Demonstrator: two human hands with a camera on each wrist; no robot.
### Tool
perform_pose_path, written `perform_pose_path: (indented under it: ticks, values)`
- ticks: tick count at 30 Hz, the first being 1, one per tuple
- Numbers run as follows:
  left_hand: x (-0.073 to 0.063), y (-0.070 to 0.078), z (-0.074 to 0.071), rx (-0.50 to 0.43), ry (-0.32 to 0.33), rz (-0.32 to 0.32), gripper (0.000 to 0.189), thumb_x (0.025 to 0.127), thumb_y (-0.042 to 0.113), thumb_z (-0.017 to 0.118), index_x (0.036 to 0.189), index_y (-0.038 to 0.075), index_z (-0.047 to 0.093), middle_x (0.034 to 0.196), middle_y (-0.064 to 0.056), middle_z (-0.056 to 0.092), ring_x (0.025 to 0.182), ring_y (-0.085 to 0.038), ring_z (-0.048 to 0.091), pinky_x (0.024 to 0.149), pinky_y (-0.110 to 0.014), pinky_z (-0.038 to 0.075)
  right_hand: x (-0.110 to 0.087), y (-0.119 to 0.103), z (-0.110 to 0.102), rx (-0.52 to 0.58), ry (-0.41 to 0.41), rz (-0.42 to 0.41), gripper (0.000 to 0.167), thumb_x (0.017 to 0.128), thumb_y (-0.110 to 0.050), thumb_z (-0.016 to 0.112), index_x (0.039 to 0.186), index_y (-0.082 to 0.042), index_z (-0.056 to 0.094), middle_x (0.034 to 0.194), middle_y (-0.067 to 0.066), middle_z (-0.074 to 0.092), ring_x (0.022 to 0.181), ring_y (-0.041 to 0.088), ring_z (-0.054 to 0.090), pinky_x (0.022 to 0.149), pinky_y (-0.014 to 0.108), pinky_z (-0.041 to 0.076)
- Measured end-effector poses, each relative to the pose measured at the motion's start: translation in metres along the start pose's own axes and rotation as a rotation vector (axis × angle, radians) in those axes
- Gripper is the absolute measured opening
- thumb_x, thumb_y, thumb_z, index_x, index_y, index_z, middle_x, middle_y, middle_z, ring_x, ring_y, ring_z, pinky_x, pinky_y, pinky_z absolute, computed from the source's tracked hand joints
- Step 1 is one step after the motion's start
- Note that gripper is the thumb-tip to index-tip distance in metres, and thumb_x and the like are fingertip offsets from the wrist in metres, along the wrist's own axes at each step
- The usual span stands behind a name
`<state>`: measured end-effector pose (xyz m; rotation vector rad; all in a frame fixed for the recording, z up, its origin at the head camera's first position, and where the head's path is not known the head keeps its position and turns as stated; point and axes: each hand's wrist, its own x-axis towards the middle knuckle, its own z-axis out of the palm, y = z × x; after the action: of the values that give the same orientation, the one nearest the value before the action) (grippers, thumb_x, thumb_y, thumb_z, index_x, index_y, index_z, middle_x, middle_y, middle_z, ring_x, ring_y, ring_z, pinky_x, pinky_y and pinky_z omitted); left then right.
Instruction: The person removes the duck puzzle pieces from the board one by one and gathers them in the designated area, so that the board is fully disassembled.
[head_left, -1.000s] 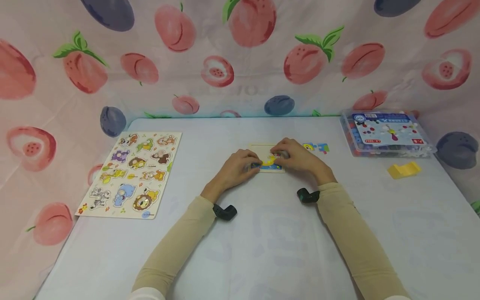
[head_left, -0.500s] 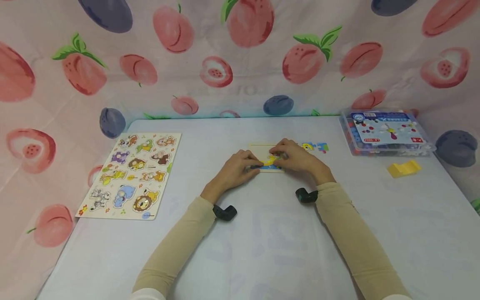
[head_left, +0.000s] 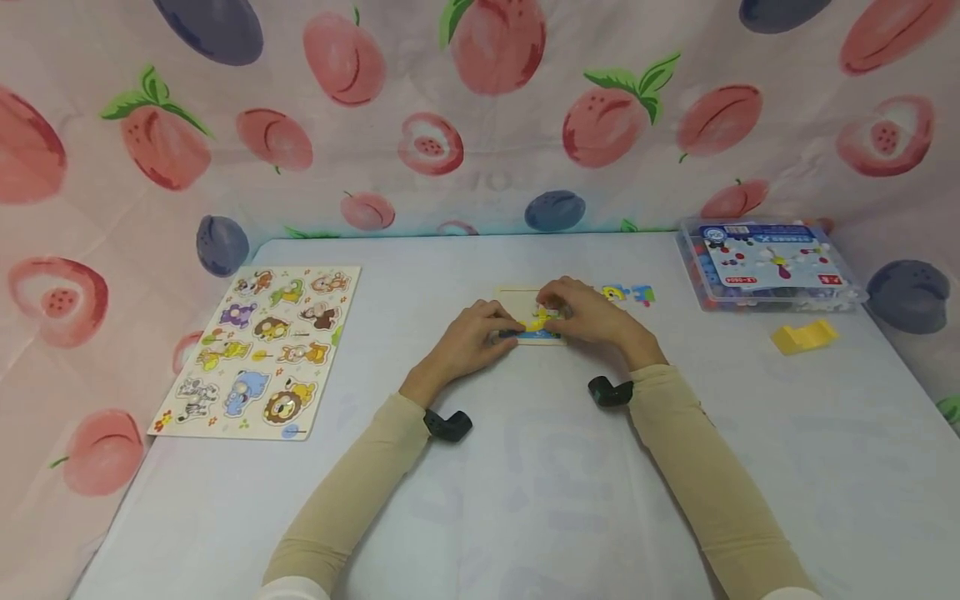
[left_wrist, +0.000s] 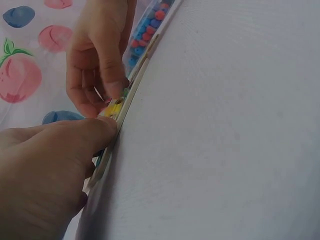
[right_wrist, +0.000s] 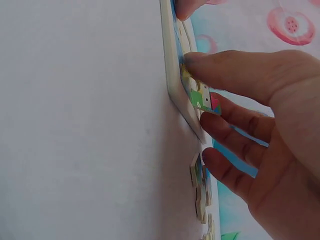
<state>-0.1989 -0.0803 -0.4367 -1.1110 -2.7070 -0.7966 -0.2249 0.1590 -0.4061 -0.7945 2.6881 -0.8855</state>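
Note:
A small wooden jigsaw board lies mid-table, with yellow and blue pieces along its near part. My left hand grips the board's left end; in the left wrist view its foremost fingertip presses on top, by a yellow patch. Over the right part is my right hand. Its thumb and fingers pinch a puzzle piece with green, white and pink print, tilted against the board inside its rim. The right hand hides much of the board in the head view. Loose puzzle pieces lie just right of it.
A larger animal puzzle board lies at the left. A clear plastic box of coloured parts stands at the back right, with a yellow block in front of it. Fruit-print cloth hangs behind the table.
Both hands keep almost the same places on the jigsaw board. Only a very small shift shows in the right fingers, and the head view drifts slightly.

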Motion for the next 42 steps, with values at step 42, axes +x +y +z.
perform_pose_path:
  ticks: [42]
  values:
    - [-0.001,0.029,0.006,0.286,-0.06,-0.036,0.035,0.097,0.022,0.047,0.129,0.031,0.059,0.115,-0.003,0.051,0.099,-0.021,0.048,0.079,-0.039,0.044,-0.001,0.004,-0.007,0.245,0.09,0.021,0.016,0.092,-0.019,0.061,0.101,-0.007,0.054,0.101,0.009,0.061,0.1,0.023,0.058,0.086,0.038,0.046]
